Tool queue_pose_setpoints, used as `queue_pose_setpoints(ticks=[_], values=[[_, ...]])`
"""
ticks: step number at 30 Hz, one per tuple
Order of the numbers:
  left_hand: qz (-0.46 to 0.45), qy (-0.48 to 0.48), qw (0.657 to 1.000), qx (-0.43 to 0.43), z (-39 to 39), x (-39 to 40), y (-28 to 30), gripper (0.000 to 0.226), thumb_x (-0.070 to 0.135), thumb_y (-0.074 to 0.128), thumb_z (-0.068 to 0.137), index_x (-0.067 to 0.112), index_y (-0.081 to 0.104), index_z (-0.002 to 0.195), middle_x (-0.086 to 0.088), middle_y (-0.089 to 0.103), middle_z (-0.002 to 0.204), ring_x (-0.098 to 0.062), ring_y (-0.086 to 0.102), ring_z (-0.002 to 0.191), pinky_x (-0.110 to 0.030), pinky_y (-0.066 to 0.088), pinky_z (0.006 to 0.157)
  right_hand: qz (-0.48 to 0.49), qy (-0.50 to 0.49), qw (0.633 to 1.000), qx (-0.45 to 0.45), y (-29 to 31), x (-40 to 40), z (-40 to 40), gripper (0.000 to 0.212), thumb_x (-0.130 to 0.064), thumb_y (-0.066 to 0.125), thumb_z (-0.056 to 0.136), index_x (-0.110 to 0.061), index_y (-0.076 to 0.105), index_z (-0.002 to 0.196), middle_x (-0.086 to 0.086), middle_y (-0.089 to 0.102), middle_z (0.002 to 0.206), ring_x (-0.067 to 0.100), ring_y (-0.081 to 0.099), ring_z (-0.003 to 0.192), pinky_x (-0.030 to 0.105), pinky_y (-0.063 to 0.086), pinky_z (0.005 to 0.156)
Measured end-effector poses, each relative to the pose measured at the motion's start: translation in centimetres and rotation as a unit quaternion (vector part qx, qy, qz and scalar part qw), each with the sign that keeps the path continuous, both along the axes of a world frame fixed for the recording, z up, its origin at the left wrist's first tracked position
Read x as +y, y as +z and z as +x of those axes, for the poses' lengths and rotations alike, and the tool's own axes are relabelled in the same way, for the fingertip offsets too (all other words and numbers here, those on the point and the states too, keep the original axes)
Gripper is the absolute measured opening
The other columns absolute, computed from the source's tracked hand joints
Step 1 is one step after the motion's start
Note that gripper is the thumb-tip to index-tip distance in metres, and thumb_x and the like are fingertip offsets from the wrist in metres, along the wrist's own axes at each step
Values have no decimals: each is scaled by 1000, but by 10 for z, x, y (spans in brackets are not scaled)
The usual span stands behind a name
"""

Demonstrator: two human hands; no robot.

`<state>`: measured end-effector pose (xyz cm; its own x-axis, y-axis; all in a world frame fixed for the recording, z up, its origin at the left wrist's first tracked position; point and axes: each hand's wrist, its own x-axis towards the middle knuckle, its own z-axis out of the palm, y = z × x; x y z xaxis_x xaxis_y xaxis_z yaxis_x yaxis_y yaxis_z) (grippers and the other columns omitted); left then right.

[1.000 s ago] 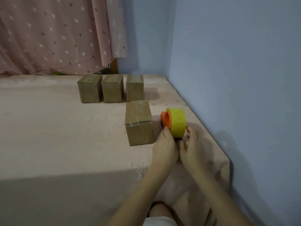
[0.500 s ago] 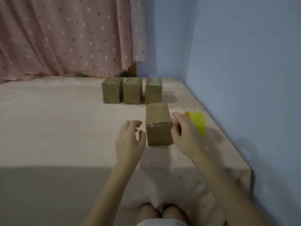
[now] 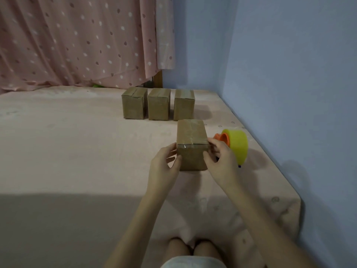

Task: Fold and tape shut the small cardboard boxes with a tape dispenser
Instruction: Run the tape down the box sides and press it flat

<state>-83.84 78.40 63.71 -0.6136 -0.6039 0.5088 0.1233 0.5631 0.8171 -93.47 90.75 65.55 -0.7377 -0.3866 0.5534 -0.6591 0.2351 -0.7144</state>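
A small cardboard box point(image 3: 191, 141) with clear tape along its top stands on the pink bed sheet point(image 3: 77, 147). My left hand point(image 3: 165, 166) grips its left side with thumb on the front face. My right hand point(image 3: 222, 161) grips its right side, fingers curled round the near right edge. The tape dispenser point(image 3: 236, 145), a yellow roll on an orange core, lies on the sheet just right of the box, partly behind my right hand. Three more closed cardboard boxes point(image 3: 158, 106) stand in a row behind.
A blue wall point(image 3: 289, 93) runs along the right edge of the bed. A pink dotted curtain point(image 3: 77, 41) hangs at the back. The bed corner point(image 3: 295, 206) drops off at the near right. My knees point(image 3: 191, 250) show at the bottom.
Both hands have left the tape dispenser and moved left to the nearest box. My left hand, hovering open half a second ago, now grips the box's left side; my right grips its right side.
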Motion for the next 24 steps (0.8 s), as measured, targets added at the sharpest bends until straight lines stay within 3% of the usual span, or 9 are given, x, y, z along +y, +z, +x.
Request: queue_pose_setpoints(ticks=[8, 12, 15, 19, 24], values=[[-21, 57, 998, 11, 20, -4, -5, 28, 3, 63, 87, 17, 63, 112, 6, 65, 104, -6, 63, 89, -17, 52, 76, -13, 23, 1000, 12, -10, -4, 11, 37, -7, 65, 84, -12, 62, 121, -3, 66, 110, 10, 61, 102, 28, 51, 92], [-69, 81, 994, 2, 18, 1, -8, 26, 7, 63, 88, 12, 62, 114, 1, 64, 106, -9, 61, 88, -24, 53, 76, -18, -61, 995, 82, -15, -3, 17, 20, -4, 67, 81, -7, 63, 100, 3, 67, 95, 17, 63, 86, 29, 53, 72], [-90, 110, 990, 0, 14, 4, -7, 28, 11, 65, 87, 9, 60, 115, -2, 61, 109, -16, 61, 95, -26, 49, 78, -4, -105, 983, 152, -18, -3, 16, 10, -2, 70, 76, -4, 61, 80, 6, 62, 83, 21, 59, 73, 28, 48, 60], [-136, 84, 987, 3, 10, 3, -2, 55, 9, 68, 85, 12, 45, 135, -3, 49, 136, -14, 50, 121, -23, 44, 91, 11, -94, 981, 168, -19, -4, 16, 11, -9, 72, 78, -4, 63, 81, 5, 62, 80, 19, 59, 71, 32, 51, 57], [-191, 60, 980, -11, 5, -6, 0, 36, 12, 72, 83, 12, 63, 118, -4, 57, 129, -19, 56, 117, -28, 49, 93, 30, -82, 974, 208, -15, -7, 15, 5, 0, 69, 79, -2, 63, 79, 8, 62, 84, 22, 60, 71, 29, 50, 58]])
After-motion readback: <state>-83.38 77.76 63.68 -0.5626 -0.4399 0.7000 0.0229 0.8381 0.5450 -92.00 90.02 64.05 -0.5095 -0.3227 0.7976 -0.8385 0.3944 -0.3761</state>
